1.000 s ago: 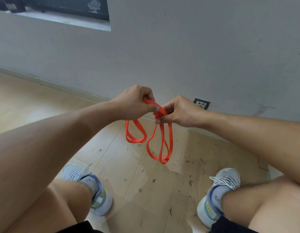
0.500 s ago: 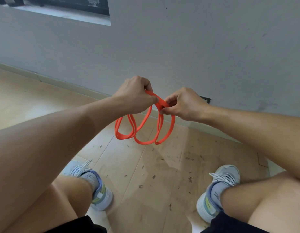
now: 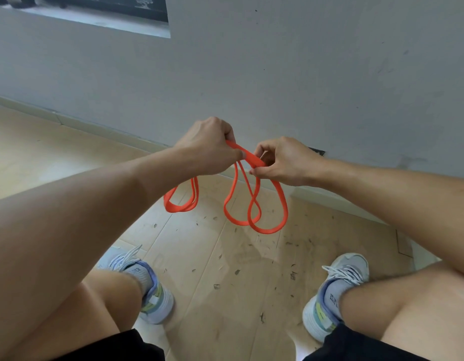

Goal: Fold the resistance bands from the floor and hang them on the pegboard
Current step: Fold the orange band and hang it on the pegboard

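Between the two hands: a short flat stretch of the orange resistance band (image 3: pixel 247 156), held in the air in front of the grey wall (image 3: pixel 303 74).
Left fingers: curled into a fist over the band's upper end, thumb pressed on the strap.
Left hand (image 3: pixel 208 147): knuckles up, just left of the band's held stretch and a little higher than the other hand.
Right fingers: closed in a pinch on the band's lower end, thumb and fingertips meeting on the strap.
Right hand (image 3: pixel 285 162): just right of the band's held stretch, close beside the left hand.
Band loops: one doubled loop hangs below the left hand; two longer loops, crossing each other, hang below the right hand; all are clear of the floor.
Forearms: bare, reaching in toward the band from both lower sides.
Floor (image 3: pixel 225 269): pale wood boards under the band, speckled with small dark scraps.
Shoes: left shoe (image 3: pixel 147 290) and right shoe (image 3: pixel 329 295), pale with white laces, planted on the floor below the band on either side.
Knees: bare, bent, nearer the camera than the band.
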A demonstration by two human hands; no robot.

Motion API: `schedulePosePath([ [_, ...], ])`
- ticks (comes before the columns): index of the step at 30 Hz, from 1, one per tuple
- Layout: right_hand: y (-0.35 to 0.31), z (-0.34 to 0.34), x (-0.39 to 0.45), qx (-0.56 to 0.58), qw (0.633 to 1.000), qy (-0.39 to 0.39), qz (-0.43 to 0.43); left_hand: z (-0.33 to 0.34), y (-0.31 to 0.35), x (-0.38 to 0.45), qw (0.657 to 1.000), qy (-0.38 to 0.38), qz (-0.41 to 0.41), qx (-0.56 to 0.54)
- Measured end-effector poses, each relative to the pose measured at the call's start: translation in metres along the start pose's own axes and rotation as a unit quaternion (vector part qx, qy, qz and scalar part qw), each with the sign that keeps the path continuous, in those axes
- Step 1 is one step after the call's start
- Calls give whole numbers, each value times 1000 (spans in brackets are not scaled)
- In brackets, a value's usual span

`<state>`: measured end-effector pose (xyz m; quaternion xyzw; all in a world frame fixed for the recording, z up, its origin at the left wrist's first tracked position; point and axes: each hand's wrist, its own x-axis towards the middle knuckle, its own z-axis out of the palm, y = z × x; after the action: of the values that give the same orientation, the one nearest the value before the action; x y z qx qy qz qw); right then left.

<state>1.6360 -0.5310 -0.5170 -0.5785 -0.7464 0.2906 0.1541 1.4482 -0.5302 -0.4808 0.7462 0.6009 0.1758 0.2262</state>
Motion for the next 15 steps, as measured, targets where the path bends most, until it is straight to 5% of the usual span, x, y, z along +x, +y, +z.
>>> schedulePosePath([
  [15, 17, -5, 0, 17, 996, -90, 13, -5, -2, -3, 999, -13, -15, -34],
])
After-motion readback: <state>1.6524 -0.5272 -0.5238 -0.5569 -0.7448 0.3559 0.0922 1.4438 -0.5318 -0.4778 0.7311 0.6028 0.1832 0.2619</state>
